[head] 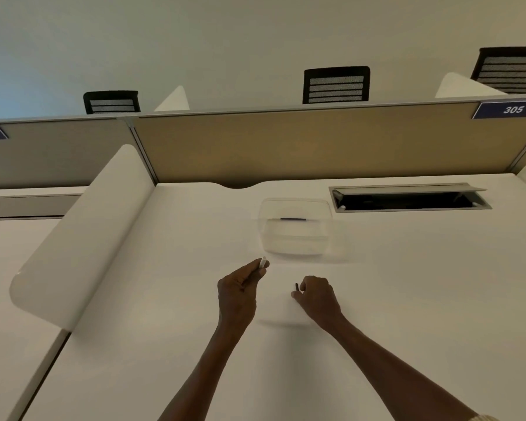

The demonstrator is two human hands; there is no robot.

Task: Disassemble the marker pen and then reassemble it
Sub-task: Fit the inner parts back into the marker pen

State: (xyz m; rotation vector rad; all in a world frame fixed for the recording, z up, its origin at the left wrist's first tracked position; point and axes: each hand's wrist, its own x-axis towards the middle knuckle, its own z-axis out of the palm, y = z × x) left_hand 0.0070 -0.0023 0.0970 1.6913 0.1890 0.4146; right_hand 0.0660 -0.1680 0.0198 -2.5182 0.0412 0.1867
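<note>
My left hand (239, 291) is closed around a white marker barrel (263, 262), whose end sticks up past my fingertips. My right hand (316, 294) pinches a small dark marker part (296, 286), which stands upright beside my thumb. The two hands are apart, hovering low over the white desk (164, 299). Just beyond them sits a clear plastic tray (295, 229) with a thin dark piece (292, 219) lying inside it. Most of both held parts is hidden in my fingers.
An open cable hatch (407, 199) is set into the desk at the back right. A tan partition (316, 144) runs along the back edge, and a white curved divider (82, 232) bounds the left. Black chairs (336, 85) show beyond the partition.
</note>
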